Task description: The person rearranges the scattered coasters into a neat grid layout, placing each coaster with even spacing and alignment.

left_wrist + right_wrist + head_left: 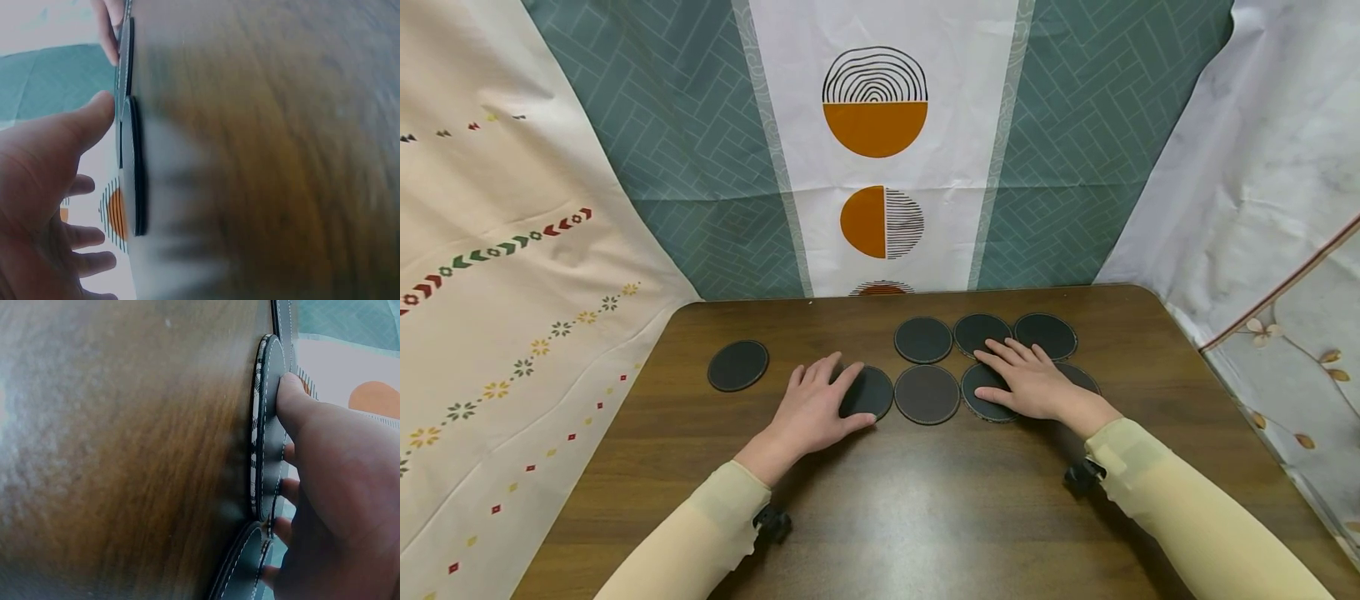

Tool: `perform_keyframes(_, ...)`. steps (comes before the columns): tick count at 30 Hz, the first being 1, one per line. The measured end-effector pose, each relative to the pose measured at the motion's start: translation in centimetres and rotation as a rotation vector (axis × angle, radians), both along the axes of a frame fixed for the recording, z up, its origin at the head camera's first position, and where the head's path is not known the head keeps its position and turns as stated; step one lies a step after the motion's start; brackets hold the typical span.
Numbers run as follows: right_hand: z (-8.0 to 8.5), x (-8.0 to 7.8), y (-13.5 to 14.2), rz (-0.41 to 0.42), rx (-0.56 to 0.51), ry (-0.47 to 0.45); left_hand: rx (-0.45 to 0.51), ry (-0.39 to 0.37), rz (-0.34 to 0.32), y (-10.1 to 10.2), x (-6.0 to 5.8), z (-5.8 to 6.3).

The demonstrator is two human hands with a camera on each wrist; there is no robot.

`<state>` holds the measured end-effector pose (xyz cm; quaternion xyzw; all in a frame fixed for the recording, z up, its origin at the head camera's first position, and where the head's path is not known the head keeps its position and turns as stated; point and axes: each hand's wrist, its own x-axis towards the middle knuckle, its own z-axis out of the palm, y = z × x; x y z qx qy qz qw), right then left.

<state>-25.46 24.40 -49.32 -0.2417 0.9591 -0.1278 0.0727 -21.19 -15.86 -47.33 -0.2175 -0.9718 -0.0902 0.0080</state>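
Note:
Several round black coasters with stitched rims lie flat on the wooden table. My left hand (812, 408) is spread beside and partly over one coaster (871, 395); in the left wrist view its thumb stands just off that coaster (132, 169). My right hand (1036, 387) lies over another coaster (979, 382), its fingers spread toward the back row. In the right wrist view the right thumb touches the face of a coaster (270, 434). Between the hands sits a middle coaster (927, 394). Behind the right wrist, one coaster (1081, 379) is partly hidden.
A lone coaster (738, 365) lies at the far left of the table (895, 517). Along the back right are three coasters in a row, the leftmost coaster (922, 339) fully visible. Patterned cloth (700, 125) hangs behind the table and at both sides.

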Motion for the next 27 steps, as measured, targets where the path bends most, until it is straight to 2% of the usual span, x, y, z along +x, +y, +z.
perform_keyframes(4,1.0,0.5,-0.4,0.001,0.009,0.008,0.017,0.009,0.02,-0.8,-0.1,0.1)
perform_keyframes(8,1.2,0.7,-0.5,0.003,0.012,0.008,0.029,0.014,0.044,-1.9,-0.2,0.2)
perform_keyframes(14,0.8,0.5,-0.2,0.016,-0.01,0.013,0.044,0.038,0.084,-3.5,-0.1,0.5)
perform_keyframes(27,-0.1,0.0,0.1,0.011,-0.013,0.0,0.028,0.017,0.182,-7.0,-0.5,1.0)
